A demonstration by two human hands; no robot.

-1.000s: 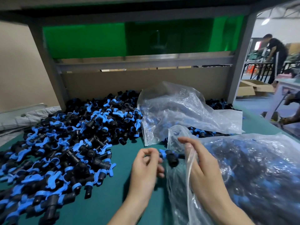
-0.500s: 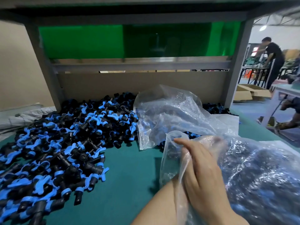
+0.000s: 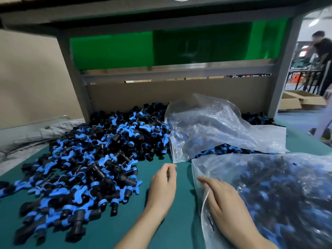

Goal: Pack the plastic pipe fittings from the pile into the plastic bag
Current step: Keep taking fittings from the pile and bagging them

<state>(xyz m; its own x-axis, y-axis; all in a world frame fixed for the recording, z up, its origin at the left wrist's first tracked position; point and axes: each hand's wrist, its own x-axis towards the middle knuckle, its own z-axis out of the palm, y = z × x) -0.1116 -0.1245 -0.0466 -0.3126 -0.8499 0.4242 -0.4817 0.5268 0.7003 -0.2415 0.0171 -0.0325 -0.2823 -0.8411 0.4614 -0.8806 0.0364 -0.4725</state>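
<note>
**Op:** I've got both hands in view. Left hand (image 3: 162, 186) is empty, fingers loosely curled, hovering over bare green table (image 3: 111, 232) between pile and bag. Nothing clamped in it.

**Log:** And the right?

**Op:** Right hand (image 3: 224, 202) lies flat on the mouth edge of the plastic bag (image 3: 278, 194), fingers spread, thumb near the film rim. I read it as pinning or holding the opening, but can't tell if it actually pinches the film. Hands apart, not touching.

**Log:** Where's the stock?

**Op:** Pile of fittings (image 3: 93, 159), black bodies w/ blue wings, sits just left of and beyond the left hand; nearest pieces are close to its fingertips. Bag to the right already looks well filled, contents blurred. 1 more bag (image 3: 215, 126), crumpled, beyond both hands, fittings under it.

**Log:** Step?

**Op:** My call: between loads, left hand free to fetch. Plenty left in the pile, so task is far from done.

**Log:** Next move needs?

**Op:** Left reaches left into the near edge, closes on 1 or a few fittings; wings interlock, so expect stragglers. Right must keep the mouth open for the drop.
</note>
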